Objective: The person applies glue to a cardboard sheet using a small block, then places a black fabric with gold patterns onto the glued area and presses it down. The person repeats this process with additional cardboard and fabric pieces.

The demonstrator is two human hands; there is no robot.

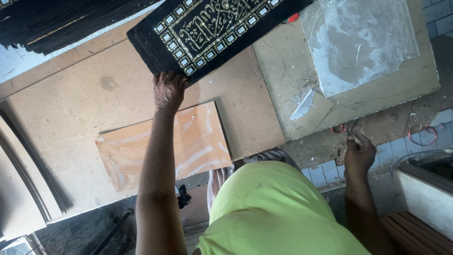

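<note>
Black cloth (207,28), glittering gold ornament, under left hand (169,90)

Black velvet panel (207,33), gold-patterned

It is lying flat and slanted across the worktop (85,108), its near edge resting under my left fingers (167,80).

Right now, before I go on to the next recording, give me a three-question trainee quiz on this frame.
1. True or false: the left hand grips the edge of the black panel with gold glitter ornament.
2. Which lies on the fibreboard worktop, just below that panel? A) an orange board smeared with white streaks B) a folded towel C) a paint tin
3. Where is the right hand?

Key
1. True.
2. A, the orange board.
3. At the littered bench edge by the red rings; what it pinches is unclear.
</note>
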